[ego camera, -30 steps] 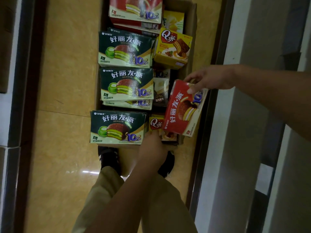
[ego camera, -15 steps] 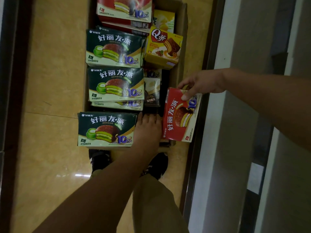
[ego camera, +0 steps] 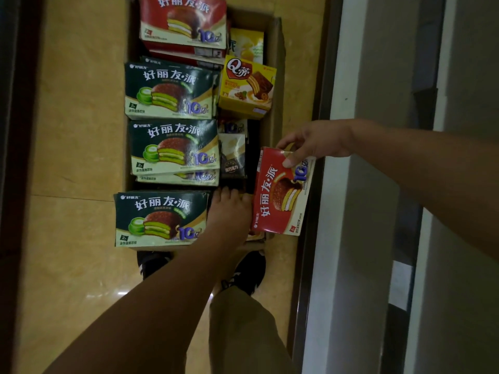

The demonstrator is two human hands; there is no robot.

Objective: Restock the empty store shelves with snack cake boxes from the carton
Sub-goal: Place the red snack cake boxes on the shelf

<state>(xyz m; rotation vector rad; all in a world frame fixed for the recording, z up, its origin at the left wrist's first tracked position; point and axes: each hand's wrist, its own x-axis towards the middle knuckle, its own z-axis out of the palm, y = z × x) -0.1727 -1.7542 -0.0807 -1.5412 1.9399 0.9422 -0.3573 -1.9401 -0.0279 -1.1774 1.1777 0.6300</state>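
- While the right hand (ego camera: 316, 143) pinches it by the top edge, thumb on the printed face, a red box (ego camera: 280, 195) hangs tilted over the right wall of the carton (ego camera: 272, 130); it reads "好丽友·派" and "10亿" beside a picture of a chocolate-coated pie.
- Three dark green boxes (ego camera: 170, 90) (ego camera: 175, 147) (ego camera: 159, 217) with the same name lie face up along the carton's left side, each showing a pie with green filling and a small "2" mark.
- Another red box of that brand (ego camera: 183, 20) lies at the far end, on more red boxes.
- A yellow box (ego camera: 247, 86) marked "Q蒂" with a layered brown cake sits by the right wall; a small dark packet (ego camera: 232, 155) is below it, its writing too small to read.
- The boxes are flat glossy card; the carton is plain brown cardboard on a shiny tan tiled floor (ego camera: 75, 130).
- The left hand (ego camera: 229, 211) lies palm down in the carton's near right corner, fingers straight, gripping nothing visible.
- A second ago this hand was back at the near edge; it has since slid forward, while the red box has barely moved.
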